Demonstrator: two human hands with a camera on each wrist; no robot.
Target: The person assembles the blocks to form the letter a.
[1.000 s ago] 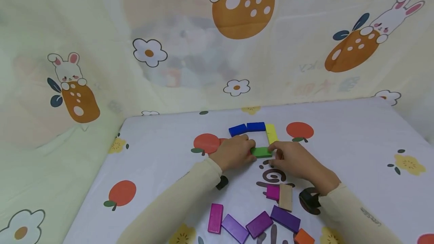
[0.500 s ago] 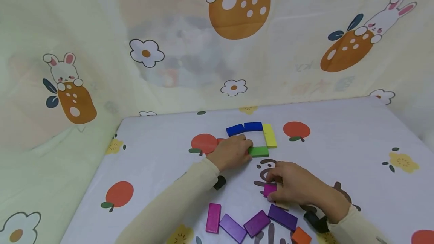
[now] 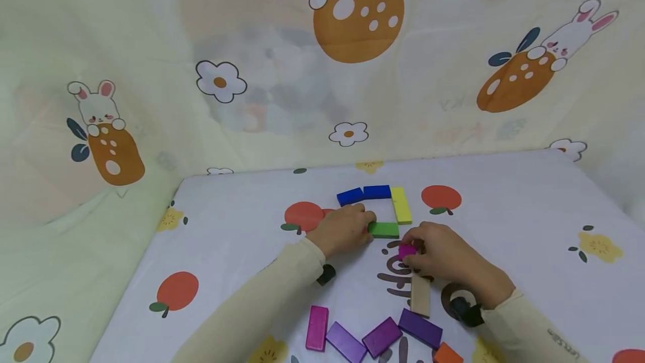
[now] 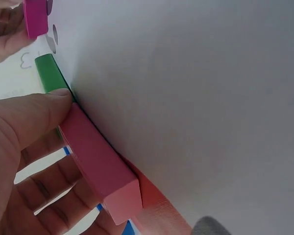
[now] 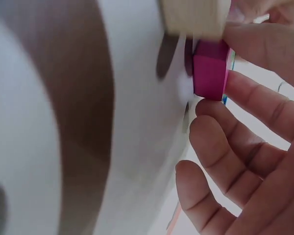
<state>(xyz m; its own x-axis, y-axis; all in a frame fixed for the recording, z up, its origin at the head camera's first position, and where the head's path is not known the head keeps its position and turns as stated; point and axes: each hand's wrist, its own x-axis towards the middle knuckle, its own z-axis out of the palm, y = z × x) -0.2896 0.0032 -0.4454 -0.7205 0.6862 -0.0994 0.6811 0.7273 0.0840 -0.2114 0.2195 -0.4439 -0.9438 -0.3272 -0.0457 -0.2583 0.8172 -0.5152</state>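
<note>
My left hand (image 3: pixel 344 228) holds a reddish-pink block (image 4: pixel 100 156), thumb on its near side and fingers behind. That block lies end to end with a green block (image 3: pixel 384 230), and the thumb covers their meeting point; the head view hides most of the pink one. Between thumb and fingertips, my right hand (image 3: pixel 445 252) pinches a small magenta block (image 5: pixel 209 76), just nearer to me than the green block's right end. A yellow block (image 3: pixel 401 205) runs back from the green one towards two blue blocks (image 3: pixel 377 191) at the rear.
A plain wooden block (image 3: pixel 420 296) lies below the right hand. Closer to me are a pink block (image 3: pixel 317 328), lilac block (image 3: pixel 346 342), purple-magenta block (image 3: pixel 382 337), dark purple block (image 3: pixel 420 328) and orange block (image 3: pixel 447 354). A patterned cloth wall (image 3: pixel 282 144) rises behind the table.
My right hand left the green block, came back towards me to the magenta block, and has carried it forward from the wooden block's side. The left hand stays in place.
</note>
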